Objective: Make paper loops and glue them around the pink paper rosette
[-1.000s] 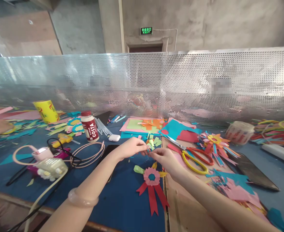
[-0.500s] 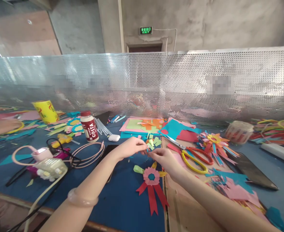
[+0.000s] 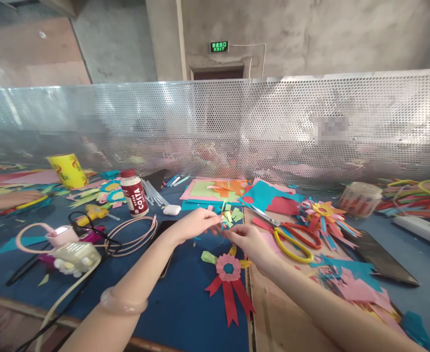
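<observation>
My left hand [image 3: 202, 222] and my right hand [image 3: 245, 239] meet over the middle of the table, fingertips pinched close together. Between them is a small blue paper piece [image 3: 224, 225], mostly hidden by the fingers. Just behind the fingertips lie light green paper scraps [image 3: 233, 215]. Nearer to me, a paper rosette [image 3: 228, 268] with a pink pleated ring, blue centre and red tails lies flat below my hands. Scissors [image 3: 293, 244] with a yellow and a red handle rest right of my right hand.
Left stand a coffee bottle [image 3: 133, 194], a yellow roll [image 3: 67, 171], a glue gun [image 3: 92, 214] and a cabled power adapter [image 3: 75, 256]. Right are another paper flower [image 3: 324, 210], a tape roll [image 3: 360, 199] and a dark phone [image 3: 385, 259]. Another person's hand [image 3: 20, 199] is far left.
My hands stay nearly in place, still pinching the blue piece, with slight finger movement. At far left the other person's hand has shifted a little. The view has moved slightly.
</observation>
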`<state>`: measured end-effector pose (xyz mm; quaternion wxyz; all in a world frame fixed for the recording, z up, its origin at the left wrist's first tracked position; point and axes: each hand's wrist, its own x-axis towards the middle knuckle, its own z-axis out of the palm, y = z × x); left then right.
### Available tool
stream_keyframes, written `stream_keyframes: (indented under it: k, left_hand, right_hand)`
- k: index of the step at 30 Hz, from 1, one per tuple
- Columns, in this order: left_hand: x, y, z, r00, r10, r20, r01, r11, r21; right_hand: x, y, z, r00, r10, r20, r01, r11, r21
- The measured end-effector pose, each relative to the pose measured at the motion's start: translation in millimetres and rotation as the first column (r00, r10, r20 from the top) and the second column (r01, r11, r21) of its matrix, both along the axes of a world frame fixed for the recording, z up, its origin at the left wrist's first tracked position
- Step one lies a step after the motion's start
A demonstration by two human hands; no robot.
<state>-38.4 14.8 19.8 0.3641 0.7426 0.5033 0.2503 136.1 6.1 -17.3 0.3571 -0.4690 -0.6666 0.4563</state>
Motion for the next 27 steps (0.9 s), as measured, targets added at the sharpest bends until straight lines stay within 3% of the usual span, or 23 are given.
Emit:
stream_keyframes:
  k: [5,11,17,27]
  left_hand:
    - [-5,5,-0.7,0.994,0.068,-0.08,-0.065,0.997,0.043]
    - [-41,18,-3.7,0.928,0.192,-0.319,-0.159,0.979,0.128]
    - [-53,22,-8.9,0.89,0.094,-0.446,-0.097,0.995,0.016]
    - [-47,26,-19.7,0.882,-0.011,-0.47,-0.032,0.996,-0.082]
  right_hand:
    - [3,8,-1.3,0.997,-0.001,0.083,0.0,1.0,0.021]
    - [15,31,-3.6,0.959,0.035,0.28,-0.042,0.999,0.02]
    - [20,41,-9.4,0.883,0.081,0.462,-0.115,0.992,0.046]
    - [19,41,-7.6,0.808,-0.072,0.584,-0.082,0.969,0.232]
